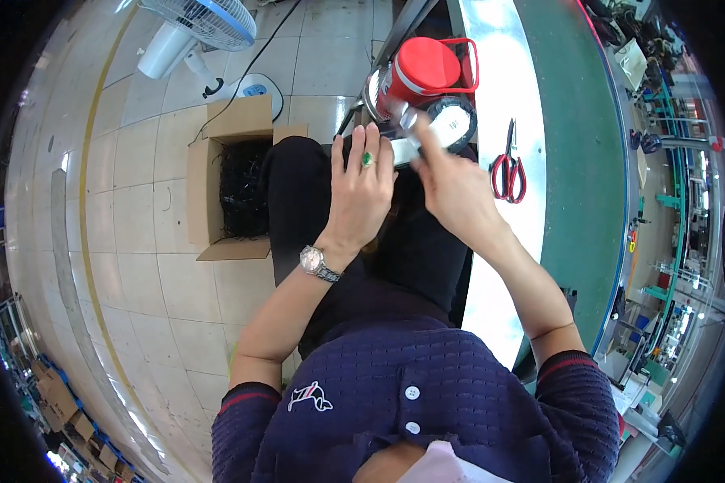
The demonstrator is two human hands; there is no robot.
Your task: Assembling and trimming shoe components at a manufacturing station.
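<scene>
White strip (pixel 407 150) — pinched between left hand (pixel 361 197) and right hand (pixel 451 187) fingers, steadied over lap; scissors (pixel 508 171) on table (pixel 576 161) right.

hands: the left hand (pixel 361 189) and the right hand (pixel 451 187) lie side by side over the lap, both touching a small white flat piece (pixel 405 150) between them.
beyond the hands: a red plastic jug with a handle (pixel 427 71) stands behind a black roll with a white label (pixel 453 122).
right: red-handled scissors (pixel 508 169) lie on the pale bench edge (pixel 499 80), beside the green belt (pixel 576 161).
left: an open brown cardboard box of black parts (pixel 229 181) sits on the tiled floor (pixel 137 241); a white standing fan (pixel 197 32) is behind it.
</scene>
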